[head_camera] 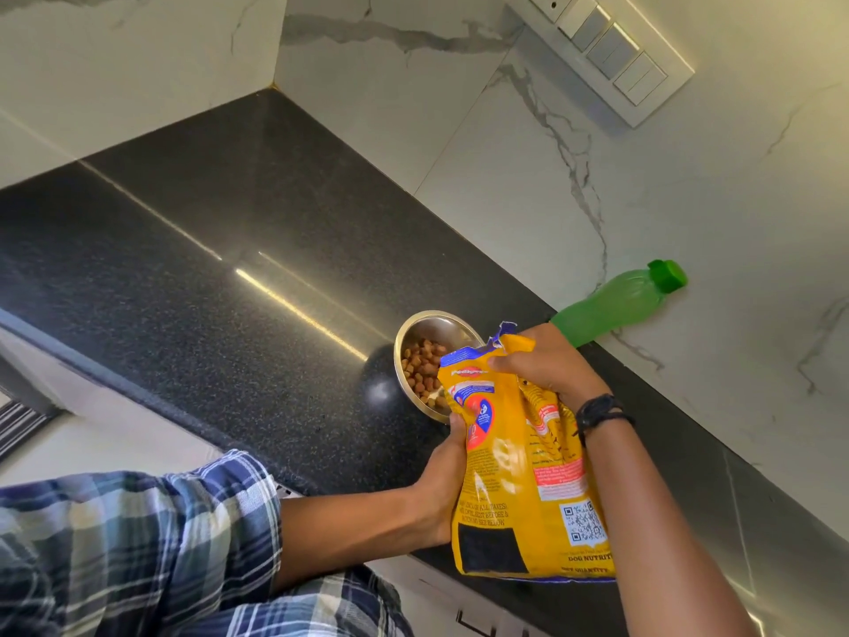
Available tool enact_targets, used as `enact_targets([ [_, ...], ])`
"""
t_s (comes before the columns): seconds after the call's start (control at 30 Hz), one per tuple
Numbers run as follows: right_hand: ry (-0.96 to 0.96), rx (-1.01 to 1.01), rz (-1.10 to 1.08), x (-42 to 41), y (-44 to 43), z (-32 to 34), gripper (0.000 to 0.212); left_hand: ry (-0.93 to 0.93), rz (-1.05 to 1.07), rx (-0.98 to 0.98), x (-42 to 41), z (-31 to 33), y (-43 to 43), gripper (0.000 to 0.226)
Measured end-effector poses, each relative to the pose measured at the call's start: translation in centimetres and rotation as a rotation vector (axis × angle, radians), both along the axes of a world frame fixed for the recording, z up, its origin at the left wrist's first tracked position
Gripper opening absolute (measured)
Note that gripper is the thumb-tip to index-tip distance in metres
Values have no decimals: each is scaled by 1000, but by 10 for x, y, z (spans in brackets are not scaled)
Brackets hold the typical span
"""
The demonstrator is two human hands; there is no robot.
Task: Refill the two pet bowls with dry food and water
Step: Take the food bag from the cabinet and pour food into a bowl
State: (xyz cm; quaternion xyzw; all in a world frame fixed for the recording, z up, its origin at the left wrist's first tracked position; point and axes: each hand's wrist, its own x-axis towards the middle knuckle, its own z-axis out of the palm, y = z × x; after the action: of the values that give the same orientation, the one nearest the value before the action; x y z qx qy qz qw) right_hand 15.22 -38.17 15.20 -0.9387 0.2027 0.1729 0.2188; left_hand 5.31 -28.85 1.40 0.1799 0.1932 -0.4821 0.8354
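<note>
A yellow food bag (514,475) is held in both hands at the near right of a black speckled counter (206,268). The bag's left edge is gripped by the left hand (441,480): the palm is laid against the side, the thumb is raised along the front of the pack, and the other fingers are hidden behind it. The left forearm is stretched across from the near left out of a rolled blue checked sleeve (138,521).

The crumpled top of the bag, just below its torn opening, is clenched by the right hand (546,365), with the fingers curled round the gathered foil and the knuckles turned upward. A dark wristband (599,413) is worn on the right wrist, and that arm is brought in from the near right corner. The bag's torn mouth is pointed toward the far left, over a steel bowl (436,328).

The bowl is set on the counter just beyond the bag, and its near right part is covered by the pack. Brown kibble (422,367) is heaped in it; whether any pieces are falling from the bag cannot be made out.

A green bottle (611,308) with its green cap on is seen behind the right hand, against the marbled wall (689,200); its base is hidden. A white switch panel (611,52) is mounted on that wall, at the far right.
</note>
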Motion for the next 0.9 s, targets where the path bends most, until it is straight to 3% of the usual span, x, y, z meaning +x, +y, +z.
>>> enact_targets([
  [0.2,-44,13,-24,-6,-5,10,25,-15,-38,-126,-3,14,6,67],
  [0.33,42,67,-55,-7,-3,13,18,-49,-42,-186,-4,17,4,65],
  [0.67,146,65,-11,-5,3,-5,28,-95,-1,-121,-2,16,0,50],
  [0.9,-5,2,1,-7,-10,2,31,-105,25,-104,-1,19,-2,53],
])
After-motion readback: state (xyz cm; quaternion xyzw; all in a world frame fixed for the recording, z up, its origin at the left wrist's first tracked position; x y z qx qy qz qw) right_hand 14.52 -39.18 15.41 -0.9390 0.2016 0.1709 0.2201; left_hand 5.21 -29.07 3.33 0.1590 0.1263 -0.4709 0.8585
